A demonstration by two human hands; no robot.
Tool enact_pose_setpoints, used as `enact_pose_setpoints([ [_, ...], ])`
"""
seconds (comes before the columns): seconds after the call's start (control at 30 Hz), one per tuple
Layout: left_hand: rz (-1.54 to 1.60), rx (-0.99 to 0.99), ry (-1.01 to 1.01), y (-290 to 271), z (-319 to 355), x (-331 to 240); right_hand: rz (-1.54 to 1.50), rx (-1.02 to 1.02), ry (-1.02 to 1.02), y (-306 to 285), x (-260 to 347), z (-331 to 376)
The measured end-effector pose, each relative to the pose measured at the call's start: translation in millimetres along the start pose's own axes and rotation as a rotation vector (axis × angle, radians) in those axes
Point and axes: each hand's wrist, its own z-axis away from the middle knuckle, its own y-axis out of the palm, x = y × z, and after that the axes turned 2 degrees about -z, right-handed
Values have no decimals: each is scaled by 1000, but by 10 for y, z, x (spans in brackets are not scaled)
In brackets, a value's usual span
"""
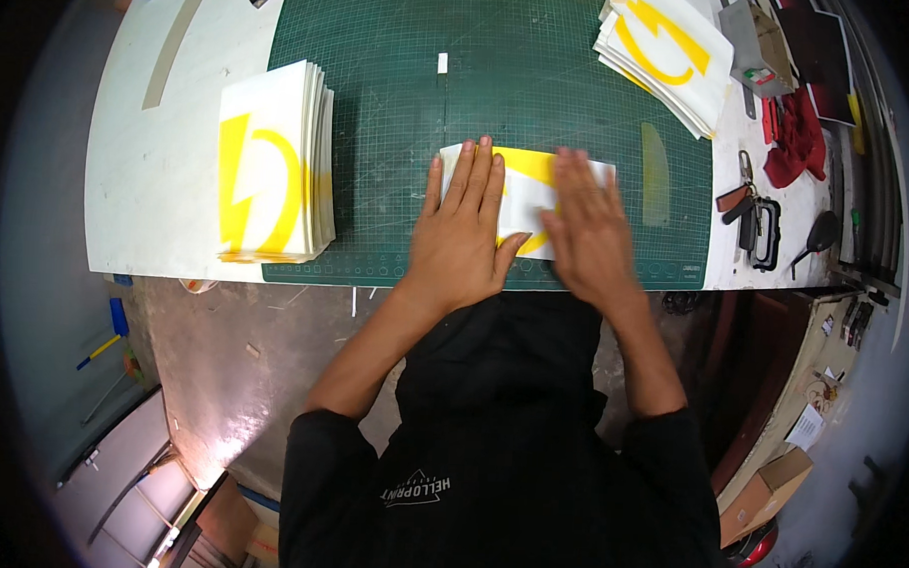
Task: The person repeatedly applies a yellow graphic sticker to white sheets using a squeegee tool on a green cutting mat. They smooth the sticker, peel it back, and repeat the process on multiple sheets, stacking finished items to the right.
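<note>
Flat on the green cutting mat [391, 102] lies a white sheet with yellow print [526, 191], perhaps folded, close to the mat's near edge. My left hand [464, 224] presses on its left part, palm down and fingers stretched out. Over the sheet's right part is my right hand [592, 224], also flat with fingers extended and slightly smeared by motion. A thick stack of folded white-and-yellow sheets [268, 167] stands to the left, partly on the mat. Another such stack [663, 56] lies at the far right, turned at an angle.
Beside the right hand rests a translucent yellowish curved strip [655, 176]. Keys with a carabiner [747, 209], a black spoon-shaped object [820, 237], a red cloth [798, 141] and a grey box [755, 44] occupy the table's right side. A long strip [178, 44] lies far left.
</note>
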Motion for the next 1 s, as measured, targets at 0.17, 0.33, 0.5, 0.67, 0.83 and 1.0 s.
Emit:
enact_pose_setpoints([
  [0.17, -72, 12, 17, -29, -9, -26, 93, -235, 137, -222, -334, 198],
  [0.33, -91, 2, -50, -101, -2, -91, 235, -451, 553, -338, -663, 204],
  [0.5, -56, -23, -65, 86, 40, -126, -378, -538, 594, -265, -570, 145],
  [0.67, -107, 12, -29, 69, 38, -136, -150, -518, 51, 58, 164, -16],
  [0.83, -78, -3, -45, 57, 55, -157, -55, -507, 130, 110, -131, 68],
  [1.0, -75, 2, -42, 65, 19, -163, -118, -506, 114, -97, 108, 345],
])
